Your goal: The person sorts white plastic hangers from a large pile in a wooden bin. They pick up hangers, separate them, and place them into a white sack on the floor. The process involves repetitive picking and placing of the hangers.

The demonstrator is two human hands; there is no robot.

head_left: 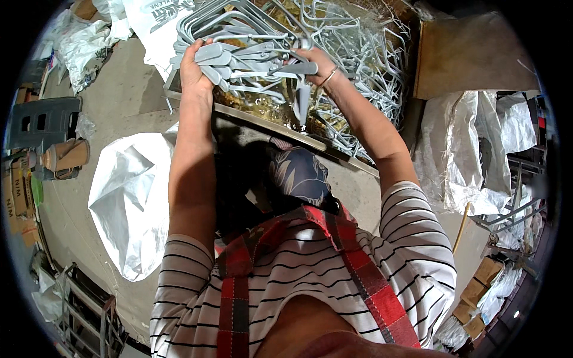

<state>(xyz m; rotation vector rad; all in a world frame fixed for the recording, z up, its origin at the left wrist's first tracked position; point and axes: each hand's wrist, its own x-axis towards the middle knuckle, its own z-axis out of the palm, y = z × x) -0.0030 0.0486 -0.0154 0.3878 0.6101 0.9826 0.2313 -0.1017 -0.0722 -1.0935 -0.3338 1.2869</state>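
Note:
My left hand (196,67) is closed around the left end of a bundle of grey bent pieces (239,59), which have rod-like arms and flat, paddle-shaped ends. My right hand (317,63), with a bracelet at the wrist, is closed on another grey bent piece (303,101) at the bundle's right side. One flat end of that piece points down toward the tray. Below both hands lies a wide metal-edged tray (268,124) with a shiny yellow-brown bottom that looks wet. Many more grey pieces (370,83) are heaped in its right part.
A white sack (131,206) lies on the floor to my left, and another (156,30) beside the tray's far left corner. A brown board (474,53) and pale sacks (459,149) are at the right. A dark plastic stool (45,122) stands far left.

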